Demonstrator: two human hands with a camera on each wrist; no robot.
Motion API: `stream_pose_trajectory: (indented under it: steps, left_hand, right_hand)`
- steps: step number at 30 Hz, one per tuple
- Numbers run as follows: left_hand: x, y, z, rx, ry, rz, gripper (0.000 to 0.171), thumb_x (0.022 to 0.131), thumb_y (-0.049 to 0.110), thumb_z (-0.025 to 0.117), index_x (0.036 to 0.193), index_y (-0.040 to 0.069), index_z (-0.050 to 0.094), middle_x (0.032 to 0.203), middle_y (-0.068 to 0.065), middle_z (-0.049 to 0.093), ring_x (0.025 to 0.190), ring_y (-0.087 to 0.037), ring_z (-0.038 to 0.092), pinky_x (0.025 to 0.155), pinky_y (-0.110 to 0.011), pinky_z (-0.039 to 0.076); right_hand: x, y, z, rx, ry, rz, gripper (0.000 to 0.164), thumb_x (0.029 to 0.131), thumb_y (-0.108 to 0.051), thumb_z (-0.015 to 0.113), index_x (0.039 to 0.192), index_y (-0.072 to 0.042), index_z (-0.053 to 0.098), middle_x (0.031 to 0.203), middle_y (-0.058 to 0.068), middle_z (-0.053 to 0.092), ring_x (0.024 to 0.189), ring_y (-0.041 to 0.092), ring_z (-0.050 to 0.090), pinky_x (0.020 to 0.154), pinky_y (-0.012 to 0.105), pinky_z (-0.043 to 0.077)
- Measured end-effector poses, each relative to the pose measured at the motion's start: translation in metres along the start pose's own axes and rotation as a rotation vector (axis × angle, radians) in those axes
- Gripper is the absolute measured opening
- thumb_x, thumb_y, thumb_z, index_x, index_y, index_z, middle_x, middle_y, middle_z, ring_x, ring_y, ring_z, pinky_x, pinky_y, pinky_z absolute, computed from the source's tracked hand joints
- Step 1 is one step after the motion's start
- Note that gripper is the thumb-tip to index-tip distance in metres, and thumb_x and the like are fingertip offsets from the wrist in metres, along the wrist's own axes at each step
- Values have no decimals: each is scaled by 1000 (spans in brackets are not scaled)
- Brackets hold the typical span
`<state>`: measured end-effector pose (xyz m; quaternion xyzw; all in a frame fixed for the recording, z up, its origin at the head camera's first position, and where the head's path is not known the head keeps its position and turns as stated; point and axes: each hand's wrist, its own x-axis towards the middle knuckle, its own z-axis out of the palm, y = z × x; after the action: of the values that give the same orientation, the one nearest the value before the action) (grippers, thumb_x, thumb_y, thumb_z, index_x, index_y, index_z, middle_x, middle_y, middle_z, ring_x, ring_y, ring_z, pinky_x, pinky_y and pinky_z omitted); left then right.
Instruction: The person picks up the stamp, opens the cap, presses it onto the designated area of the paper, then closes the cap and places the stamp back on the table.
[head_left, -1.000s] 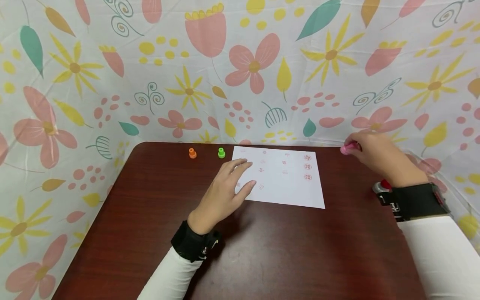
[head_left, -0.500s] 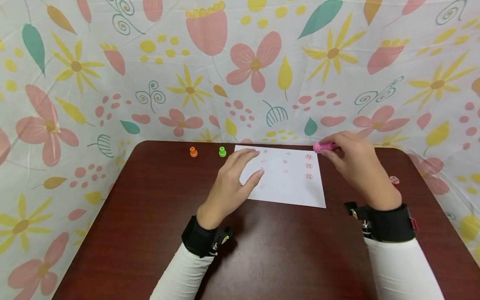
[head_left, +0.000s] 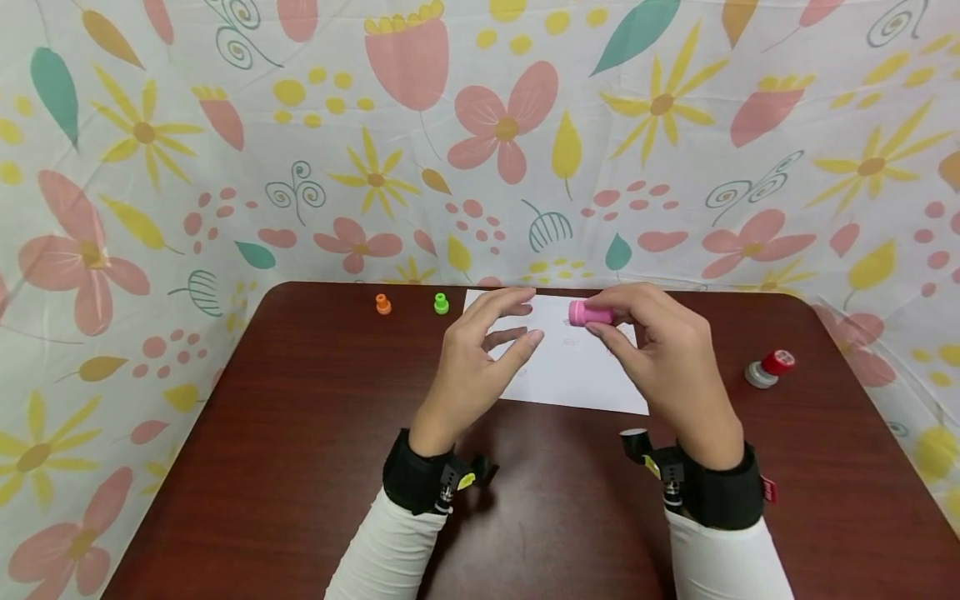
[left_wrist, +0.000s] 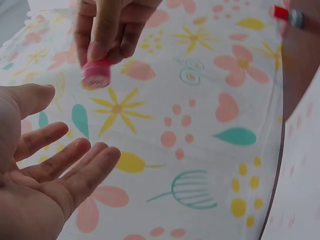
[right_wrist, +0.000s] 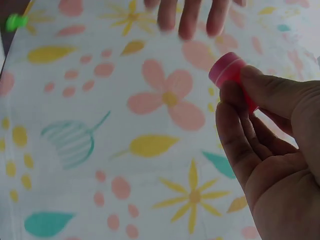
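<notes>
My right hand point(head_left: 663, 358) pinches a pink capped stamp point(head_left: 588, 313) between thumb and fingers, lifted over the white sheet of paper point(head_left: 577, 387). The stamp lies nearly level in the head view, its wider end toward my left hand point(head_left: 476, 367). That left hand is raised over the paper's left part, fingers spread and loosely bent, holding nothing. A gap separates it from the stamp, also plain in the left wrist view, where the pink stamp point(left_wrist: 96, 73) hangs beyond the left fingertips. Small red prints mark the paper, partly hidden by both hands.
An orange stamp point(head_left: 383, 304) and a green stamp point(head_left: 441, 303) stand by the table's back edge, left of the paper. On the right, a red stamp point(head_left: 777, 362) leans against a grey round piece point(head_left: 761, 375). A flowered cloth point(head_left: 502, 208) hangs behind the brown table point(head_left: 300, 467).
My right hand has carried the pink stamp leftward from the table's right side to over the paper, uncovering the red stamp. My left hand has shifted slightly right.
</notes>
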<state>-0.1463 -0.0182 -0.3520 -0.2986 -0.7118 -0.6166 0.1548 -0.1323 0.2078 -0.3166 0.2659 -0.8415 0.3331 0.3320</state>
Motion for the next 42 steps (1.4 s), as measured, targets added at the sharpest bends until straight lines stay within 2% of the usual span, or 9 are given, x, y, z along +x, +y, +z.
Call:
stream_pose_trajectory:
  steps: [4,7,13,23,30,37,42]
  left_hand:
    - [-1,5,2,-146,-7,-47,45,94,2,74,138,3,62,133,-13,63,119,-29,67,94,-34,61]
    - [-2,7,4,-234,-22,-51,46,93,-4,73,137,-1,61,133,-17,62,119,-31,67,96,-37,60]
    - [-2,9,5,-323,-33,-35,45,90,-12,71,134,-7,61,133,-23,61,117,-33,67,96,-40,60]
    - [-3,11,5,-322,19,-29,34,89,-11,73,123,-9,68,121,-25,67,110,-22,70,92,-41,62]
    - [-3,10,2,-313,22,-49,29,87,-10,76,116,-8,72,117,-22,69,109,-22,68,89,-40,63]
    - [-2,7,-1,-304,3,-53,25,87,-9,77,111,-8,74,114,-22,70,107,-24,68,86,-39,64]
    - [-1,6,-5,-290,17,-54,26,86,-8,78,112,-7,75,113,-21,71,104,-24,68,85,-40,64]
  right_hand:
    - [-1,-10,6,102,12,14,34,77,3,87,108,-6,77,102,3,75,86,8,60,74,13,45]
    - [-2,-14,10,168,14,12,34,76,6,87,106,-6,77,104,3,75,85,8,59,72,14,44]
    - [-4,-18,17,237,15,-9,33,76,8,86,105,-6,77,104,3,75,83,9,57,66,17,40]
    - [-4,-18,23,266,0,-28,36,74,11,86,104,-6,77,103,4,74,86,11,57,68,17,41]
    - [-5,-16,25,268,-39,-15,34,76,9,85,105,-5,75,104,4,74,92,11,61,75,13,47]
    - [-5,-15,24,283,-59,-5,34,76,11,84,104,-6,76,103,5,74,92,10,61,74,13,46]
    - [-4,-13,22,274,-45,-20,37,74,12,85,104,-6,77,102,4,75,91,10,60,71,15,44]
